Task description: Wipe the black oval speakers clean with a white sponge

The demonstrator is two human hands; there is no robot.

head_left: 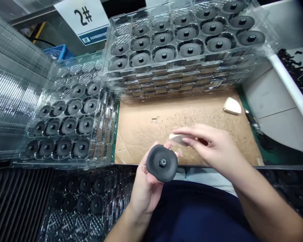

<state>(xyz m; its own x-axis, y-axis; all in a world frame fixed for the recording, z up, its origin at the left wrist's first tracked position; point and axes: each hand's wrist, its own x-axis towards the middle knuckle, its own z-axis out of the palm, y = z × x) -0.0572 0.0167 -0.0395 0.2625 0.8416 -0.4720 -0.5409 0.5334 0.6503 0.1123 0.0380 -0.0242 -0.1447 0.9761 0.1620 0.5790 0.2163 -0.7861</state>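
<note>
On the far left, a stack of clear plastic trays (101,111) holds many black round discs. Each tray has little cups, so the discs sit apart and do not rub. At the top left, a white sign (82,16) says 2#, and a blue bin (57,52) sits behind the trays. At the bottom left, a dark tray (78,215) lies low, with more discs in it.

In the middle, the left hand (143,191) is grasping a black round disc (161,163). The fingers curl behind it and the flat face with the metal nut points up, maybe so the face is easy to see and reach. The right hand (212,148) is closed in a soft pinch on a white pad (176,138). It holds the pad just beside the disc, and the pad's tip looks close to the edge.

Behind the hands, a tall stack of clear trays (166,79) stands full of discs, up on a brown cardboard sheet (151,141). The cardboard covers the table top.

To the right, a second white pad (232,106) lies on the cardboard. Past it is a thin metal tool (252,122), and at the upper right lies a heap of small black bits (296,67).
</note>
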